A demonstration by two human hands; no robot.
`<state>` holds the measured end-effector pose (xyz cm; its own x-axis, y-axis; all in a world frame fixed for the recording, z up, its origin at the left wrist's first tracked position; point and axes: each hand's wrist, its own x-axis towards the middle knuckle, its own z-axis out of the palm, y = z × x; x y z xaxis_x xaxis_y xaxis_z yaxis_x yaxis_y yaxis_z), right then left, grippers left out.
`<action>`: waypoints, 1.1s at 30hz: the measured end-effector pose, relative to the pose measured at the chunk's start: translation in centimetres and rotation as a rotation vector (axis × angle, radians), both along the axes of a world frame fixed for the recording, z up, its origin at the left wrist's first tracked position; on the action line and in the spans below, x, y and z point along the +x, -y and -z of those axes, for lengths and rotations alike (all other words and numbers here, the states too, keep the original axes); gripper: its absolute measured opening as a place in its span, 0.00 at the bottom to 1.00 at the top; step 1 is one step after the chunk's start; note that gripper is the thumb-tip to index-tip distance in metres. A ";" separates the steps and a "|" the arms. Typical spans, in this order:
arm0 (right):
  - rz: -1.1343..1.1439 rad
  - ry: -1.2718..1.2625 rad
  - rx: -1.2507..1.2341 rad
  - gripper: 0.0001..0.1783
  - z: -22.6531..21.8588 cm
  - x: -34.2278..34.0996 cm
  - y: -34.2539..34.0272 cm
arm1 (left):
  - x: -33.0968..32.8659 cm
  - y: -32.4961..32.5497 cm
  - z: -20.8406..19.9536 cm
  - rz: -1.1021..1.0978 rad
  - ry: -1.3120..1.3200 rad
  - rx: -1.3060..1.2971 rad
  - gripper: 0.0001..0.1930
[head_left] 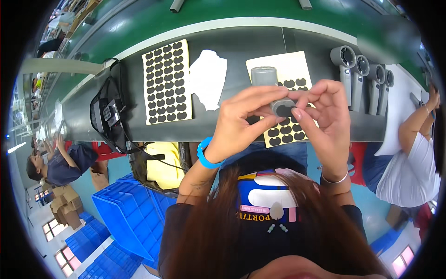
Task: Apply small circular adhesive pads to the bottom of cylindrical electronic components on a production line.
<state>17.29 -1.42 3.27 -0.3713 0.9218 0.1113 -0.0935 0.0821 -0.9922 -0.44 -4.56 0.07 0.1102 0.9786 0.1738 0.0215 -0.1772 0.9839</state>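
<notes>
My left hand (pixel 244 116) is closed around a grey handheld fan part (pixel 277 103), its round end turned up towards me. On that end lies a dark pad sticker (pixel 284 110). With thumb and index finger together, my right hand (pixel 325 121) presses at the sticker's right edge. Beneath both hands is a cream sheet of black stickers (pixel 288 138), partly covered by them. Behind my left fingers a grey rounded body (pixel 264 76) rests on the sheet; whether it joins the held part is hidden.
A second sticker sheet (pixel 166 83) and a crumpled white cloth (pixel 207 76) lie on the dark table (pixel 237 46). Several grey handheld fans (pixel 344 74) line the right side. A black bag (pixel 109 109) sits left, with blue crates (pixel 132 214) below. Other people (pixel 411 158) sit at both sides.
</notes>
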 end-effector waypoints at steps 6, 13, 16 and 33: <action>0.026 -0.019 -0.048 0.21 -0.1 0.3 0.0 | -0.1 -0.3 0.3 0.097 0.129 -0.047 0.25; 0.024 0.015 -0.059 0.22 -0.5 0.5 0.0 | -0.3 -0.3 0.0 0.147 0.188 -0.110 0.25; 0.029 0.035 -0.066 0.22 -0.6 0.5 -0.1 | -0.3 -0.4 0.0 0.168 0.215 -0.117 0.24; 0.060 0.107 -0.066 0.22 -1.1 0.3 -0.1 | -0.5 -0.6 -0.5 0.142 0.106 -0.133 0.19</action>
